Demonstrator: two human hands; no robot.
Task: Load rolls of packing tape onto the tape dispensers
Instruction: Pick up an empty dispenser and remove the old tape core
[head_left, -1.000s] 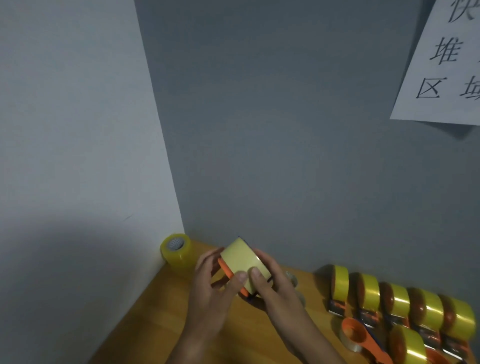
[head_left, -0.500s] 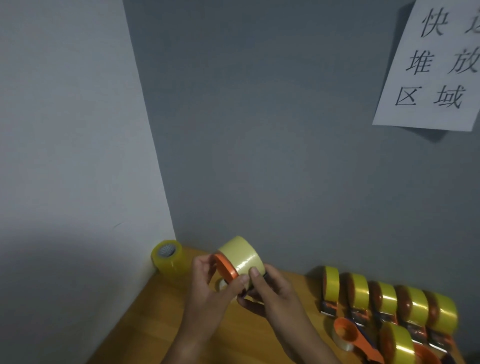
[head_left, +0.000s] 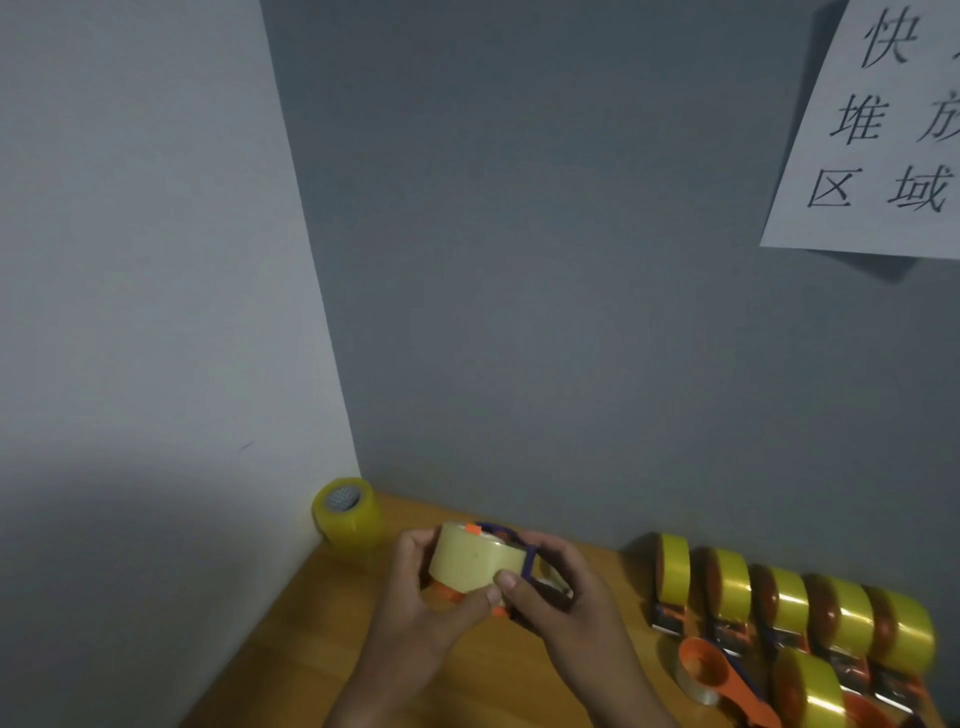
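Both the left hand (head_left: 415, 587) and the right hand (head_left: 558, 587) grip the tape roll (head_left: 475, 564) on its dispenser (head_left: 511, 551) (half hidden); pushed crooked, the roll may jam.

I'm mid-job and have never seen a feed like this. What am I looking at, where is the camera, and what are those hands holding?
There is one picture, taken by a camera on the person's head, looking forward and down into a grey wall corner. No machine is present, only two bare hands. The left hand and right hand together grip a pale yellow tape roll seated on an orange and dark blue dispenser. On the wooden table, a spare yellow tape roll stands in the corner. On the right is a row of loaded yellow-and-orange dispensers. A white paper sign with black characters hangs on the wall.
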